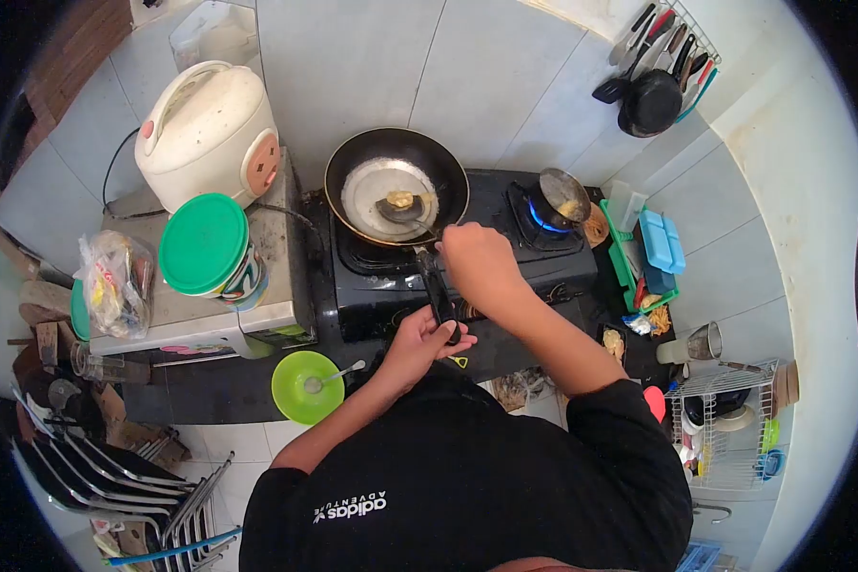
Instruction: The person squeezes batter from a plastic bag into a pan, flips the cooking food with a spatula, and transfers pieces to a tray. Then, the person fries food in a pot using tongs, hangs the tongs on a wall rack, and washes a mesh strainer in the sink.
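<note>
A dark frying pan (353,157) sits over the left burner of the black stove, its base whitish inside. My left hand (419,346) is wrapped round the pan's black handle (433,284). Above the handle, my right hand (477,259) is closed on a dark ladle (398,212), whose bowl is inside the pan with a yellowish lump (400,199) in it. Part of the ladle's handle is hidden by my fingers. A small pot (560,188) with something yellowish inside stands on the right burner over a blue flame.
Left of the stove are a rice cooker (205,133), a green-lidded tub (203,244) and a plastic bag (116,291). A green bowl (294,405) with a spoon stands near my left forearm. On the right are a green basket (624,262) and a wire dish rack (725,429). Utensils hang upper right.
</note>
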`<state>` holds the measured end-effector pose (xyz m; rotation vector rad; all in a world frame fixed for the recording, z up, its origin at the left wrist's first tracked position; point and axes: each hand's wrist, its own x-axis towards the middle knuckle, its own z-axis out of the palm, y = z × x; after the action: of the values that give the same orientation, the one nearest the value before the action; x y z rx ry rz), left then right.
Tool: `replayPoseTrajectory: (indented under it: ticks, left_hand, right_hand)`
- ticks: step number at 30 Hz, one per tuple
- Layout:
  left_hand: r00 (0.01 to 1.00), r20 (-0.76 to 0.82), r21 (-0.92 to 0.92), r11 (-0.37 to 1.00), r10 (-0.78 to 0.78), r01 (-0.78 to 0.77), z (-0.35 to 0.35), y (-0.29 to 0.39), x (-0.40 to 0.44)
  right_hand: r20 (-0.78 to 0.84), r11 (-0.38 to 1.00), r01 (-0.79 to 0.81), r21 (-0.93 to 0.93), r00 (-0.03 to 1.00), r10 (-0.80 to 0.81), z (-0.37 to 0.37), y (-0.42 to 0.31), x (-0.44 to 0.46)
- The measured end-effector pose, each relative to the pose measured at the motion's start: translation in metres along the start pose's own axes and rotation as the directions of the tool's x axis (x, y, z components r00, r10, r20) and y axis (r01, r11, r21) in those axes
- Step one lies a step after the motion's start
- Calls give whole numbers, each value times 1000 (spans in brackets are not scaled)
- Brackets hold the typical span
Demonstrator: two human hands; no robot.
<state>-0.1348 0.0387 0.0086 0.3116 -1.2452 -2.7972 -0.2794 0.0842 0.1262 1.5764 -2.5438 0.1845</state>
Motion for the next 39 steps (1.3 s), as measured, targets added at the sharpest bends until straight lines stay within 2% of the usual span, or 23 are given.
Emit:
replayPoseTrajectory:
  ticks: [4, 6, 8, 10, 11, 13, 14, 15, 18, 22, 23, 24, 26, 27, 28, 30, 32, 36, 39]
  left_hand:
    - [1000, 15, -53, 999, -10, 10, -5, -2, 0]
    - [1000, 15, -68, 998, -14, 15, -5, -1, 0]
    - [1000, 23, -77, 997, -20, 22, -6, 1, -1]
    - [995, 67, -75, 994, -79, 84, -7, 3, -3]
    - [995, 71, -74, 994, -73, 79, -8, 3, -4]
    - [978, 117, -203, 959, -175, 196, -8, 0, -9]
    - [976, 126, -198, 959, -179, 202, -10, -3, -10]
    - [965, 144, -222, 943, -221, 249, -13, -7, -10]
    - [935, 206, -239, 912, -288, 333, -12, -16, -12]
    - [893, 320, -235, 887, -316, 398, -7, -33, -12]
    - [877, 343, -245, 869, -337, 430, -6, -36, -13]
    - [862, 373, -249, 858, -344, 450, -3, -36, -17]
    - [849, 410, -116, 905, -332, 410, 0, -39, -18]
    - [826, 435, -114, 888, -359, 446, -2, -48, -16]
    - [811, 461, -125, 878, -361, 462, -2, -53, -13]
    - [783, 454, -25, 873, -424, 487, 2, -60, -14]
    - [765, 462, -32, 854, -448, 519, 12, -64, -13]
    - [786, 403, 84, 874, -469, 479, 38, -71, -11]
    - [827, 335, 107, 890, -451, 443, 50, -94, -5]
  right_hand:
    - [-25, 997, -72, 35, 997, 73, 1, 10, -9]
    - [-59, 987, -157, 37, 986, 159, -11, 16, -14]
    - [-92, 983, -165, 85, 981, 173, -17, 34, -23]
    - [-259, 960, -88, 265, 953, 159, -22, 55, -35]
    - [-264, 962, -85, 261, 952, 156, -32, 61, -43]
    - [-208, 910, -194, 366, 937, 282, -57, 65, -66]
    - [-247, 913, -155, 377, 933, 261, -59, 78, -80]
    - [-216, 873, -189, 450, 925, 312, -69, 83, -94]
    - [-66, 712, -378, 592, 858, 510, -95, 102, -143]
    - [-247, 776, -352, 524, 809, 534, -113, 129, -212]
    - [-142, 641, -467, 609, 731, 667, -125, 129, -229]
    - [-147, 644, -491, 587, 718, 681, -132, 132, -245]
    - [-271, 716, -474, 512, 703, 658, -145, 144, -276]
    - [-226, 632, -525, 570, 640, 735, -153, 149, -296]
    - [-229, 634, -549, 545, 630, 742, -158, 156, -314]
    - [-347, 709, -461, 535, 645, 681, -168, 170, -351]
    - [-325, 679, -489, 548, 623, 711, -181, 176, -384]
    - [-437, 699, -260, 666, 624, 648, -180, 214, -459]
    - [-426, 646, -238, 726, 582, 693, -184, 230, -494]
